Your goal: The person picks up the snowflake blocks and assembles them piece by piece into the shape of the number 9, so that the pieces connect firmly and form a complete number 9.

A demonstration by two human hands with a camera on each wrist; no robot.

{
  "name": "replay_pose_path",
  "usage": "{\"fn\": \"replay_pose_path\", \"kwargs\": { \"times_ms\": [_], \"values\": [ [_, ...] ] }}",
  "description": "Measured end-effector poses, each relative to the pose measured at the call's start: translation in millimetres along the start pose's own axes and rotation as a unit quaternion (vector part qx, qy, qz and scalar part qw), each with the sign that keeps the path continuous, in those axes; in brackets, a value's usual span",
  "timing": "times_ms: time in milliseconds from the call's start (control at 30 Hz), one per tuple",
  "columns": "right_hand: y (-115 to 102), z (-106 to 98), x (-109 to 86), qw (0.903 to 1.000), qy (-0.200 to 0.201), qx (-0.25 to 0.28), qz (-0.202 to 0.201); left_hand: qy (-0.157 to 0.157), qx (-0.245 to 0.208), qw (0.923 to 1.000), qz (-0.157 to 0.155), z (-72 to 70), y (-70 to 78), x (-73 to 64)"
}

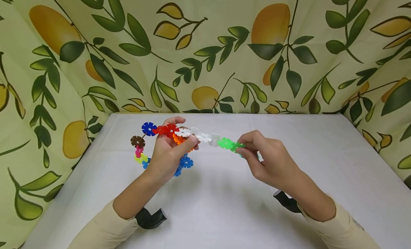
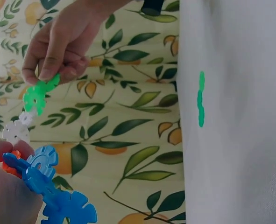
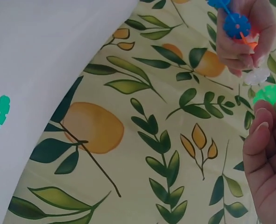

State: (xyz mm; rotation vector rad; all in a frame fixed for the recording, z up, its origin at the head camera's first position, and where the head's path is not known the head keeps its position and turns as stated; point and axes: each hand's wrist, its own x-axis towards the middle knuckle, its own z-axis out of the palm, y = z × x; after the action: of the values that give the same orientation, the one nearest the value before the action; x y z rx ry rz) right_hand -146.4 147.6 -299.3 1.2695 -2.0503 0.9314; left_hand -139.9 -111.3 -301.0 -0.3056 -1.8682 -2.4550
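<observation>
A chain of interlocking plastic snowflake discs hangs above the table between both hands. My left hand (image 1: 167, 152) pinches it around the white discs (image 1: 203, 137) and an orange disc (image 1: 178, 138). From there it loops past red discs (image 1: 171, 130), a dark blue disc (image 1: 149, 129), a brown disc (image 1: 137, 141), and pink and yellow ones, to several blue discs (image 1: 187, 162). At the other end my right hand (image 1: 271, 158) pinches a bright green disc between thumb and fingers; another green disc (image 1: 226, 143) joins it to the whites. Part of the loop is hidden behind the left hand.
More green discs (image 2: 201, 99) lie on the white table (image 1: 218, 213), mostly hidden behind the right hand in the head view. A black wrist mount (image 1: 151, 218) sits at each sleeve. A patterned cloth (image 1: 205, 63) stands behind and beside the table.
</observation>
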Motion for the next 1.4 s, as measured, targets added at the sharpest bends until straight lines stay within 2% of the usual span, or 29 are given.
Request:
{"fn": "replay_pose_path", "kwargs": {
  "times_ms": [167, 367, 500, 667, 867, 1200, 1400],
  "values": [
    [0.6, 3.8, -1.9, 0.9995, -0.009, 0.027, 0.013, -0.002, 0.004, 1.0000, -0.004, -0.5, 0.8, -1.2],
    [2.2, 15.1, -8.2, 0.9978, -0.016, 0.049, 0.042, -0.020, 0.007, 0.9993, 0.030, -1.1, 3.6, -2.5],
    [3.8, 18.5, -10.9, 0.9963, 0.017, 0.061, 0.059, -0.028, 0.008, 0.9988, 0.038, -0.2, 5.9, -1.8],
    [6.1, 16.8, -9.2, 0.9956, 0.056, 0.067, 0.034, -0.029, 0.008, 0.9991, 0.028, 0.6, 8.0, -0.4],
    [7.6, 14.6, -7.2, 0.9964, 0.057, 0.063, 0.005, -0.018, 0.023, 0.9994, 0.018, 0.4, 8.1, -1.1],
    [5.6, 11.1, -4.3, 0.9979, 0.056, 0.006, -0.031, -0.010, 0.018, 0.9998, 0.008, -0.2, 5.6, -1.5],
    [7.5, 15.1, -3.5, 0.9976, 0.053, 0.032, -0.031, -0.008, 0.029, 0.9992, 0.028, -0.9, 8.1, -5.0]
  ]
}}
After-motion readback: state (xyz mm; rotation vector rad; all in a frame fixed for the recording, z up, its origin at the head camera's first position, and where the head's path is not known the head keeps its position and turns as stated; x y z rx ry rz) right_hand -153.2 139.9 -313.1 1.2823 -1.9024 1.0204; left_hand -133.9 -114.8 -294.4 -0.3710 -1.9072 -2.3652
